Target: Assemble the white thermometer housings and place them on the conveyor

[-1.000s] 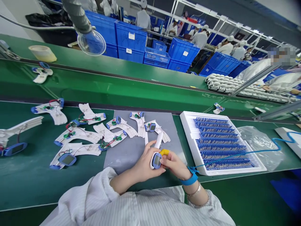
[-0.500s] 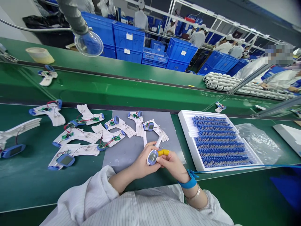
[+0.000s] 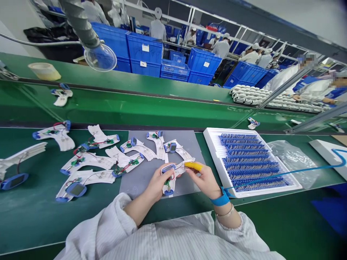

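In my left hand (image 3: 157,183) is a white gun-shaped shell half (image 3: 169,183), like a handheld thermometer's, with its inside facing up. Red wires, a green circuit board and a blue-framed display show in it. My left fingers wrap around its display end. At the shell's other end, the thumb and index finger of my right hand (image 3: 202,180) pinch together, touching it; a yellow finger cot (image 3: 193,166) covers the index finger. Any small part between those fingertips is hidden. Similar shell halves (image 3: 139,147) lie on the grey mat (image 3: 141,180) just beyond my hands.
Several more wired shell halves (image 3: 89,160) lie on the green bench to the left. On the right stands a white foam tray (image 3: 214,159) with rows of blue parts. A blue wrist-strap cord (image 3: 287,171) crosses over it. A clear bag (image 3: 298,162) lies beyond.
The shell half has been turned over, from display face up to its wired inside up. My right hand has shifted slightly to the right, toward its far end.
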`<action>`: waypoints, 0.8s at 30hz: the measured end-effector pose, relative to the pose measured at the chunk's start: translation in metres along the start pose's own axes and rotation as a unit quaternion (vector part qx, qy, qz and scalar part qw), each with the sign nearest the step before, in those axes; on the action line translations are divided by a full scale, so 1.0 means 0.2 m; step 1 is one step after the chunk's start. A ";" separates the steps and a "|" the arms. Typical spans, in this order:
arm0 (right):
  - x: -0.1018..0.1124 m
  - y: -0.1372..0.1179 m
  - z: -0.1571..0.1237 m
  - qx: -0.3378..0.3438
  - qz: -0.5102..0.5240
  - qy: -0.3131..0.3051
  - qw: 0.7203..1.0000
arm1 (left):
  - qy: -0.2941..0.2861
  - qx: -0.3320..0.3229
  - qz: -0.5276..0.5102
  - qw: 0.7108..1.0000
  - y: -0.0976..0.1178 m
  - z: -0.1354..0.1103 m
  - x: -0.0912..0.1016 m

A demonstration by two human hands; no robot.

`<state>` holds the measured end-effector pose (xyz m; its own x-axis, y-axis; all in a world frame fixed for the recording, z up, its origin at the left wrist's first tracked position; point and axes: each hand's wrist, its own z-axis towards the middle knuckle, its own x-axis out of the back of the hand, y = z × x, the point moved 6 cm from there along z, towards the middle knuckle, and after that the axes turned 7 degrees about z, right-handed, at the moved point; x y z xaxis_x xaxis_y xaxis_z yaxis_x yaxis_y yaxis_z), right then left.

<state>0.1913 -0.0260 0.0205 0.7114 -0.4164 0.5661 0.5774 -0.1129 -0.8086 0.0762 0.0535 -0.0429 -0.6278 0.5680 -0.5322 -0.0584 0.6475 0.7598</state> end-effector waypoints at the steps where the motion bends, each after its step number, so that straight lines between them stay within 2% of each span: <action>1: 0.00 -0.01 0.00 0.004 -0.004 0.000 1.000 | 0.002 0.000 -0.001 1.000 0.00 0.00 0.00; 8: 0.00 -0.01 0.01 0.025 -0.059 -0.028 0.998 | 0.030 0.037 -0.012 0.999 -0.03 0.02 0.02; 12: -0.01 0.03 0.00 0.022 -0.077 -0.020 0.997 | 0.044 0.057 -0.032 0.997 -0.06 0.03 0.04; 17: -0.03 0.06 0.01 0.009 -0.052 0.004 0.999 | 0.032 0.076 -0.045 0.996 -0.09 0.04 0.04; 24: -0.04 0.11 0.02 -0.009 0.011 0.007 1.000 | 0.037 0.084 -0.046 0.995 -0.08 0.04 0.05</action>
<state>0.1990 -0.0209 -0.0008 0.7186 -0.4307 0.5460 0.5546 -0.1188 -0.8236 0.0781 0.0525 -0.0640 -0.6815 0.4674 -0.5632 0.0084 0.7745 0.6325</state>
